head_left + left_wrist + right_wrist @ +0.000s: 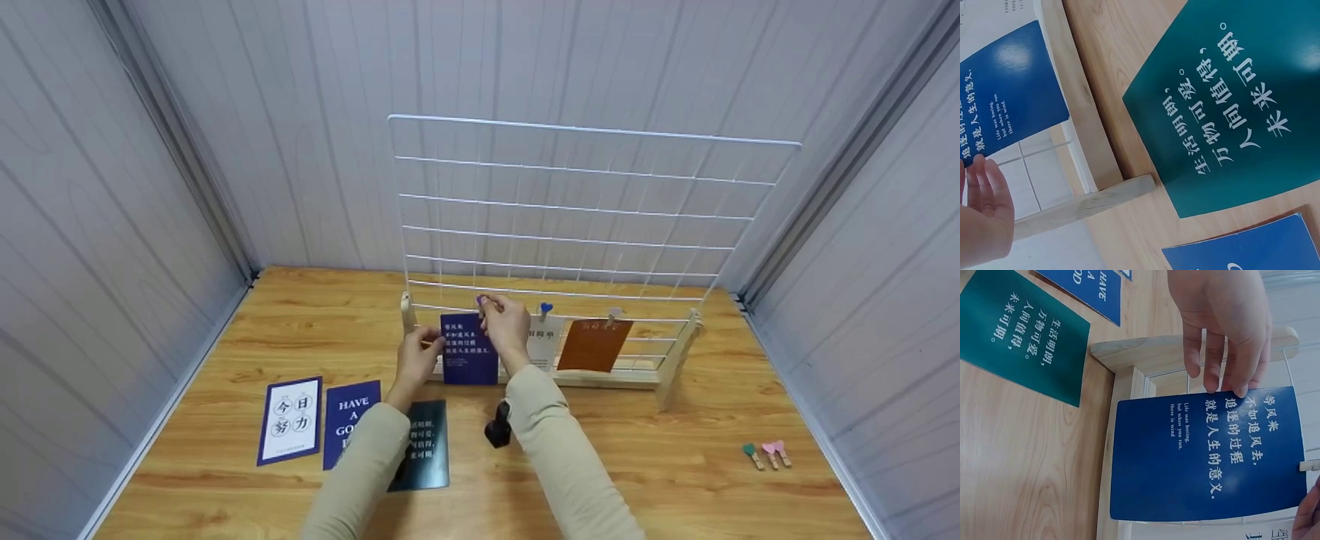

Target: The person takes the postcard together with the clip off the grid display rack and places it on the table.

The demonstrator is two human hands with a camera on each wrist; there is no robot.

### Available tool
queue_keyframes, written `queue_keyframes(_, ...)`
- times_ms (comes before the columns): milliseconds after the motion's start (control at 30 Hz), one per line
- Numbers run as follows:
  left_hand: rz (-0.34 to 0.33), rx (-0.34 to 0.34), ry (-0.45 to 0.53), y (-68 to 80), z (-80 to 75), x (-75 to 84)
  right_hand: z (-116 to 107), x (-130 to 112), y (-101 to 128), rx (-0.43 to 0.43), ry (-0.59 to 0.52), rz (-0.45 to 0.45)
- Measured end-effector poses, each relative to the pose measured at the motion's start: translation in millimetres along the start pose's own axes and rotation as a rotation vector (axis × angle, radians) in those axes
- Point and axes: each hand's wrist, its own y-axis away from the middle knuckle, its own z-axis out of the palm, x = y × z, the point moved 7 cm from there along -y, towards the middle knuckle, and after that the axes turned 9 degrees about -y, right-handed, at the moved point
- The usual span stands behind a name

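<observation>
A dark blue card with white lettering stands upright against the white wire grid rack. My left hand pinches the card's left edge between thumb and fingers, as the right wrist view shows from close by. At its top edge, my right hand grips a small wooden clothespin with a purple heart; the peg's tip overlaps the card's edge. Just to the right hang a white card under a blue-heart clothespin and an orange-brown card under a pale clothespin.
The rack's wooden base stands on the table. Left of it lie a white card with a blue border, a blue card and a teal card. A black object sits in front. Several heart clothespins lie far right.
</observation>
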Motion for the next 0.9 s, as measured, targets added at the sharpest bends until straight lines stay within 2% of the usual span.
queue_keyframes(367, 0.004, -0.042, 0.011, 2.0, 3.3, -1.8, -5.1, 0.8, -2.1, 0.022, -0.1, 0.04)
queue_keyframes(567, -0.008, -0.046, 0.015, 1.8, 4.5, -1.8, -3.3, 0.4, -0.7, -0.011, -0.145, 0.034)
queue_keyframes(767, 0.021, -0.053, 0.034, 2.5, 4.3, 1.3, -5.4, 4.5, -0.4, -0.027, -0.236, 0.041)
queue_keyframes(900, 0.017, -0.058, 0.031, 4.3, 3.3, -1.2, -5.6, 8.1, 2.7, -0.067, -0.267, 0.053)
